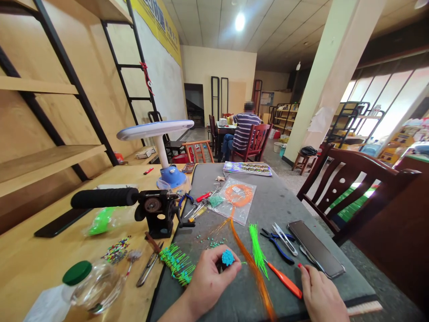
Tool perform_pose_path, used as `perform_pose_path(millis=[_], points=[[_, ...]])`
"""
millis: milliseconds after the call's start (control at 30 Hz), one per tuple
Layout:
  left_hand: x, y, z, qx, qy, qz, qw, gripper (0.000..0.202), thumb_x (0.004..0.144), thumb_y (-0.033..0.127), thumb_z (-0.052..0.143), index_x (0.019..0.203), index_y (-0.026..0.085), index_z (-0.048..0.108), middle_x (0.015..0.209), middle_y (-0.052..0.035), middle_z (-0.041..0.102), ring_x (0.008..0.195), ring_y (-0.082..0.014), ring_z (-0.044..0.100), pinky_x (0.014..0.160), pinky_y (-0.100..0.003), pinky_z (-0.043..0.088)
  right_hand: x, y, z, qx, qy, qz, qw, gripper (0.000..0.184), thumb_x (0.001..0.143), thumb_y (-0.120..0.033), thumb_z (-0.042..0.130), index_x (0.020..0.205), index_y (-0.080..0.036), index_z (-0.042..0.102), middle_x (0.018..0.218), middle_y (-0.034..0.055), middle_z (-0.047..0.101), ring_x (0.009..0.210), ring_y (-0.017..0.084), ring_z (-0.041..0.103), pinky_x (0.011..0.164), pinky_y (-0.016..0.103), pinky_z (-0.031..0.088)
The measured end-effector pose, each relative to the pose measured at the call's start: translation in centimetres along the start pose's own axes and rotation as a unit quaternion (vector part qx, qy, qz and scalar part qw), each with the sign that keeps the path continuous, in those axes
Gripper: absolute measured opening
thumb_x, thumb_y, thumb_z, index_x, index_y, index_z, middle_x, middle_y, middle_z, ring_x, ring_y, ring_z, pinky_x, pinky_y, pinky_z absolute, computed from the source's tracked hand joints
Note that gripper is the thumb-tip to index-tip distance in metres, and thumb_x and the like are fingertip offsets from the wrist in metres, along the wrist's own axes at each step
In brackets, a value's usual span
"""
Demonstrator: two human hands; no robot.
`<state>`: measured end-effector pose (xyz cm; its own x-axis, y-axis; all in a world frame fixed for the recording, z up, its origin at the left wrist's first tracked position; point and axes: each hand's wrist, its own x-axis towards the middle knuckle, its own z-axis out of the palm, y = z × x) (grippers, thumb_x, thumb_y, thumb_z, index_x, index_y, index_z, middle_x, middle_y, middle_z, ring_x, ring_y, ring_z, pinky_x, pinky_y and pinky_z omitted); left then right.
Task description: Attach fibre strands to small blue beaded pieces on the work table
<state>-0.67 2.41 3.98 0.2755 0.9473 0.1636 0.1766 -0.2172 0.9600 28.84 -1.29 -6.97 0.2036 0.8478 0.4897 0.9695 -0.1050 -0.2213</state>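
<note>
My left hand (208,281) is closed in a pinch on a small cluster of teal beads (228,257), held just above the grey mat (284,201). A thin green strand runs from the beads to the right. My right hand (319,293) rests low on the mat with fingers curled, its fingertips at the end of an orange-handled tool (284,280); whether it grips the tool I cannot make out. Between the hands lie a bundle of orange strands (250,268) and a bundle of green strands (257,248).
A row of beaded green pieces (177,264), blue pliers (276,243), snips (284,237) and a phone (315,248) lie on the mat. A black vise (157,212), lamp (161,147), plastic jar (94,286) and bead bags are left. A dark chair (351,188) stands right; a seated person (243,129) is far back.
</note>
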Motion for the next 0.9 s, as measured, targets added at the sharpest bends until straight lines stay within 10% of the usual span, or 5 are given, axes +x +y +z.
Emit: perform_pose_path(millis=[333, 667, 900], points=[[0.1, 0.2, 0.2, 0.016, 0.011, -0.018, 1.000, 0.019, 0.077, 0.029, 0.059, 0.065, 0.014, 0.061, 0.059, -0.0006, 0.057, 0.058, -0.0125, 0.049, 0.055, -0.021, 0.037, 0.8, -0.4, 0.1, -0.093, 0.118, -0.050, 0.987, 0.058, 0.092, -0.053, 0.025, 0.095, -0.010, 0.064, 0.082, 0.0172, 0.065, 0.074, 0.029, 0.060, 0.071, 0.043, 0.047], [-0.1, -0.8, 0.8, 0.172, 0.028, 0.036, 0.984, 0.018, 0.077, 0.023, 0.057, 0.062, 0.016, 0.061, 0.058, 0.0000, 0.058, 0.056, -0.0124, 0.048, 0.055, -0.023, 0.032, 2.5, -13.1, -4.3, 0.167, 0.081, -0.264, 0.946, 0.028, 0.084, -0.017, 0.051, 0.110, -0.023, 0.057, 0.117, 0.0087, 0.061, 0.114, 0.027, 0.051, 0.090, 0.045, 0.046], [-0.2, -1.3, 0.6, 0.209, 0.018, 0.027, 0.977, 0.020, 0.077, 0.024, 0.057, 0.058, 0.017, 0.053, 0.056, 0.0020, 0.053, 0.055, -0.0118, 0.045, 0.053, -0.023, 0.030, 2.8, -15.5, -3.8, 0.183, 0.098, -0.279, 0.938, 0.018, 0.086, -0.015, 0.048, 0.090, -0.025, 0.062, 0.108, 0.0018, 0.068, 0.111, 0.024, 0.053, 0.098, 0.043, 0.037]])
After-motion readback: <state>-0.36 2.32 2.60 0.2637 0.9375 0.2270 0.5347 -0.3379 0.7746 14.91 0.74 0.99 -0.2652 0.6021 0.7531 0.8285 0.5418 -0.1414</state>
